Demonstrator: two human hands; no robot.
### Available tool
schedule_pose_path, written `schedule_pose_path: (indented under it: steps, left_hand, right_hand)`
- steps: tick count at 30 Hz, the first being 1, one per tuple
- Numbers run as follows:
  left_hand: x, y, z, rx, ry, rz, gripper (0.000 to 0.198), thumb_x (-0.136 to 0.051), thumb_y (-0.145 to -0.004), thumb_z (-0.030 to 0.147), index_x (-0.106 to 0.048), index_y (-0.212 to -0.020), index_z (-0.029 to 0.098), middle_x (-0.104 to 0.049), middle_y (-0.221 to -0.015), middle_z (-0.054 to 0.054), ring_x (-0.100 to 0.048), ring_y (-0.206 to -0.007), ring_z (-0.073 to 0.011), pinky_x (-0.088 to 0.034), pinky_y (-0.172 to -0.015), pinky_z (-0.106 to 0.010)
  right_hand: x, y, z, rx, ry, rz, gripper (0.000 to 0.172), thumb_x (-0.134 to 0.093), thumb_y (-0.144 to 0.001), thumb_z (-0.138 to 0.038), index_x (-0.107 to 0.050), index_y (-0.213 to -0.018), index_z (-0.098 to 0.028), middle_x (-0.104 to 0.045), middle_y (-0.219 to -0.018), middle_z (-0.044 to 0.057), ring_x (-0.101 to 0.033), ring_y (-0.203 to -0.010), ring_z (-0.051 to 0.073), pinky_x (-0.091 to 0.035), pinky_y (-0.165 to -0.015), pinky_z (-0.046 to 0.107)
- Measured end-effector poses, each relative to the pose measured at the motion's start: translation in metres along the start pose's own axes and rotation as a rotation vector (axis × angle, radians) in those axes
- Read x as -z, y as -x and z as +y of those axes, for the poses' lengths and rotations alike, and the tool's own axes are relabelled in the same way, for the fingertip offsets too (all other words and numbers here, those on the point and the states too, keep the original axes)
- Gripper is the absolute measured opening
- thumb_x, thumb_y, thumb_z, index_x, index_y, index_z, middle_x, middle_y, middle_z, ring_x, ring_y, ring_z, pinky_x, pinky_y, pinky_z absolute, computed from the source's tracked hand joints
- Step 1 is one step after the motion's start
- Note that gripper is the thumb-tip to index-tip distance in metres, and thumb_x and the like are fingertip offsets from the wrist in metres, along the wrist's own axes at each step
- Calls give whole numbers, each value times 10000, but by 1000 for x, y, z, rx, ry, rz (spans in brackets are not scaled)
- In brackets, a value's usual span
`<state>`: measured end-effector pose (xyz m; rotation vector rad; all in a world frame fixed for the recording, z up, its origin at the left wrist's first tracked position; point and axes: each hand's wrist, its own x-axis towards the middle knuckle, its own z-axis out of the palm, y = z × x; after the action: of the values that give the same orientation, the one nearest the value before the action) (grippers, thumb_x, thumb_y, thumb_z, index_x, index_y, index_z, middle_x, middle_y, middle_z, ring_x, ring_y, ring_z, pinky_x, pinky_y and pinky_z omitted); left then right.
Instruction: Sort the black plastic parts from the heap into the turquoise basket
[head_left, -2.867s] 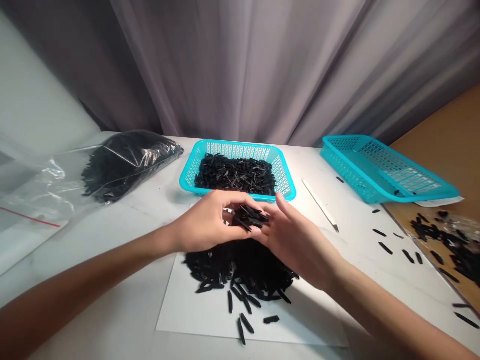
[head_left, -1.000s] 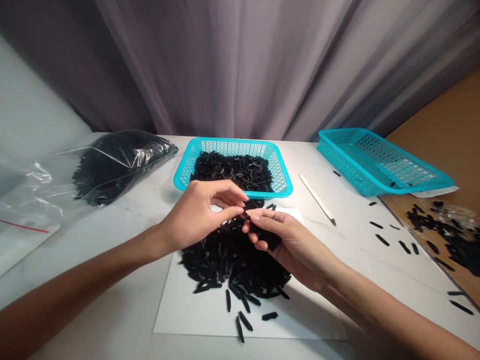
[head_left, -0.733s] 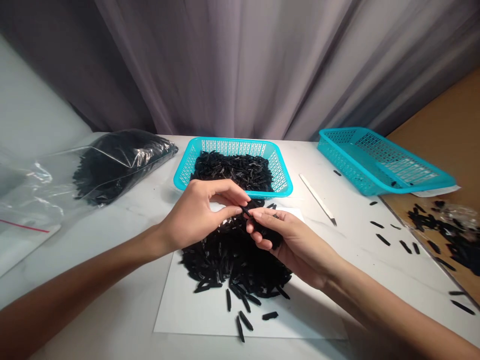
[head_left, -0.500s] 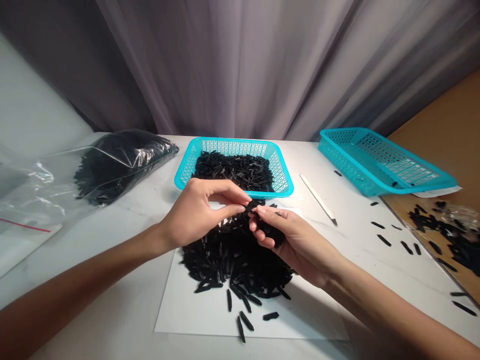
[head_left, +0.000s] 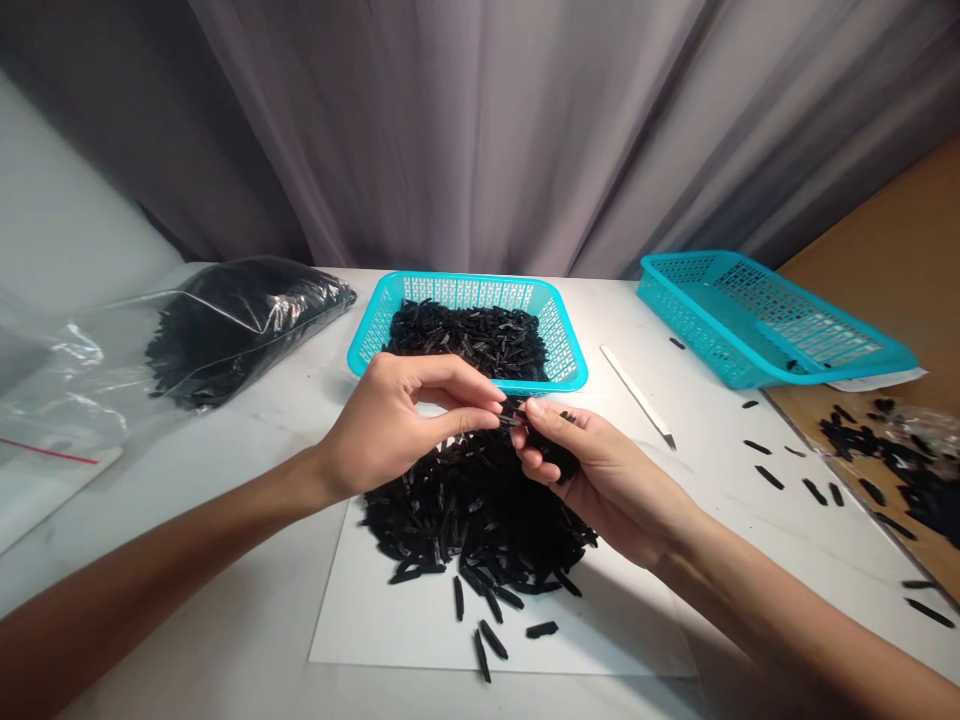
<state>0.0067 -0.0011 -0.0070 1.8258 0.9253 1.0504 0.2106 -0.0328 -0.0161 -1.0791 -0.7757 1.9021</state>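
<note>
**Small black pieces (head_left: pixel 551 450) in both hands**
We see the left hand (head_left: pixel 397 425) pinching one piece (head_left: pixel 511 421) in its fingertips, the right hand (head_left: pixel 607 490) curled shut around a small bunch (head_left: pixel 555 462), both just above the heap (head_left: pixel 472 530) on a white sheet (head_left: pixel 375 625), a teal basket (head_left: pixel 465 290) beyond.

A grey curtain (head_left: pixel 480 130) is hanging in folds beyond the white marble-patterned table (head_left: pixel 697 480) — on its left, a clear zip bag (head_left: pixel 240 335) packed with black pieces is lying flat. At far right, a teal plastic basket (head_left: pixel 772 320) is sitting beside a slim white blade (head_left: pixel 636 395), and a brown board (head_left: pixel 885 310) is carrying a clear bag (head_left: pixel 900 430) with more black pieces — some spilling out.
</note>
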Motion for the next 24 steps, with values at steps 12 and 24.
schedule_pose_path:
  steps: [12, 24]
  left_hand:
    - [1, 1, 5, -59, -7, 70, 134, -848, -762, 219, -767, -862, 179, -780, -838, -14, -747, -776, -140, -647, -781, -230]
    - [2, 2, 7, -113, -25, 137, 134, -860, -746, 206, -762, -838, 199, -775, -831, 19, -743, -782, -129, -639, -784, -215]
  right_hand:
    - [3, 0, -2, 24, -3, 22, 272, -855, -766, -350, -689, -727, -139, -580, -727, 0, -421, -580, 63, -350, -515, 194]
    - [3, 1, -3, 32, -31, 38, 286, -860, -758, -361, -691, -734, -131, -581, -722, 4, -423, -587, 61, -362, -519, 172]
